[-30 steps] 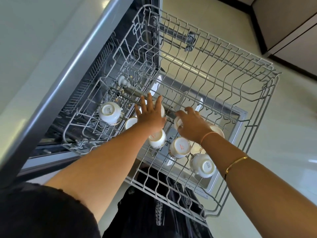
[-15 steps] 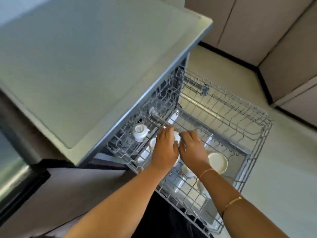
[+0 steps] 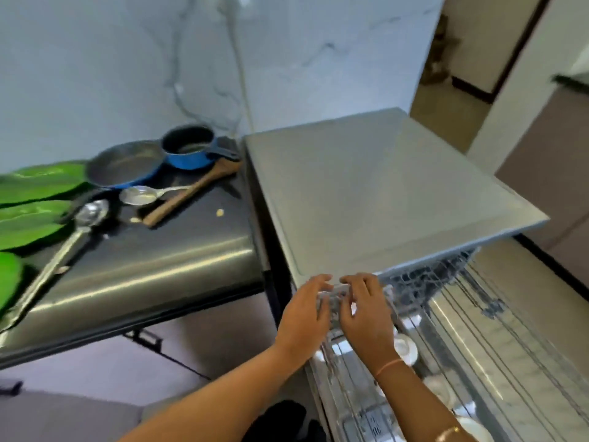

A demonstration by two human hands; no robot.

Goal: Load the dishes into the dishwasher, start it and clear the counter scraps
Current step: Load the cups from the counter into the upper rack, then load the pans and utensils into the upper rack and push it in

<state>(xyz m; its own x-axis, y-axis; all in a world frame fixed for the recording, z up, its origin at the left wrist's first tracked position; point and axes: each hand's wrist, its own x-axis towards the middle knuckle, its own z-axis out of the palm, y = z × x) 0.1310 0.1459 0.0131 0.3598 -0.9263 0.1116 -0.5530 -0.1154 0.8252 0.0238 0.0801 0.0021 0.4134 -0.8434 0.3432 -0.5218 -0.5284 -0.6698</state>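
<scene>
**Q:** Loading status?
**A:** Partial. Cups [image 3: 405, 348] sit in the dishwasher [image 3: 382, 193] rack [image 3: 334, 296]. The left hand [image 3: 306, 314] and right hand [image 3: 366, 314] lie side by side, fingers curled on its front rim.
**Q:** Outstanding?
**A:** Frying pan [image 3: 124, 164], saucepan [image 3: 188, 148], spoons [image 3: 140, 195], green plates [image 3: 38, 183] and scraps [image 3: 220, 213] on the bench [image 3: 191, 250]. Start presumably pending.

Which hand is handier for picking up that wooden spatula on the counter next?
Left, most likely. The left hand is on the side nearer the dark counter where the wooden spatula lies; the right hand would have to reach across it.
</scene>
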